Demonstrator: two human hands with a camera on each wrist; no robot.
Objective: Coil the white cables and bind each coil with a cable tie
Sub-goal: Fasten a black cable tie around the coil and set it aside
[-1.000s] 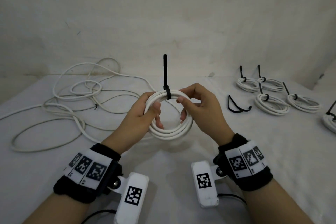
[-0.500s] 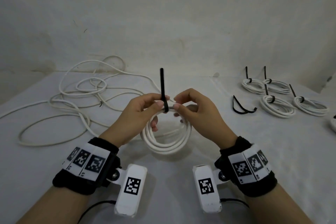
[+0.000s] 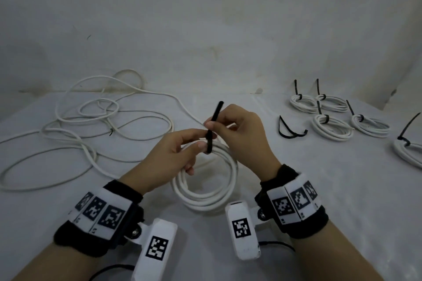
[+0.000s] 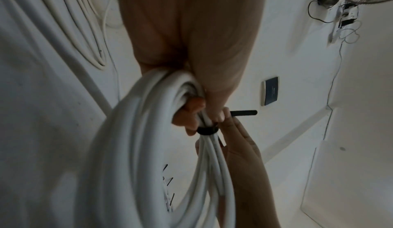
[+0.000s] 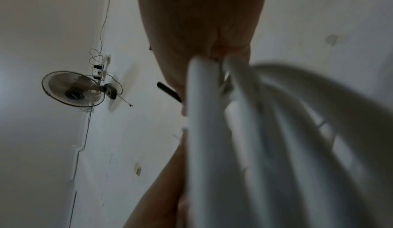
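Cinching the black cable tie (image 3: pixel 209 141) around the white coil (image 3: pixel 206 191) is judged to be the step in hand. The coil is held just above the middle of the tabletop (image 3: pixel 342 189), near its front edge, its ring tilted with the bound top raised and the lower arc toward the person. The tie's band is wrapped across the strands at the top of the ring, and its free tail is pointed up and slightly right, away from the person, its long axis near upright. The coil beside the tie is pinched by the left hand (image 3: pixel 169 155), thumb over fingers. The tail is gripped between the curled fingers of the right hand (image 3: pixel 242 137).

Five bound coils (image 3: pixel 331 126) are laid toward the right edge, each with a tie tail standing up. A spare tie (image 3: pixel 288 129) is left between them and the hands. Loose white cable (image 3: pixel 91 130) is spread over the left half, uncoiled, so more coiling and binding is judged to remain.
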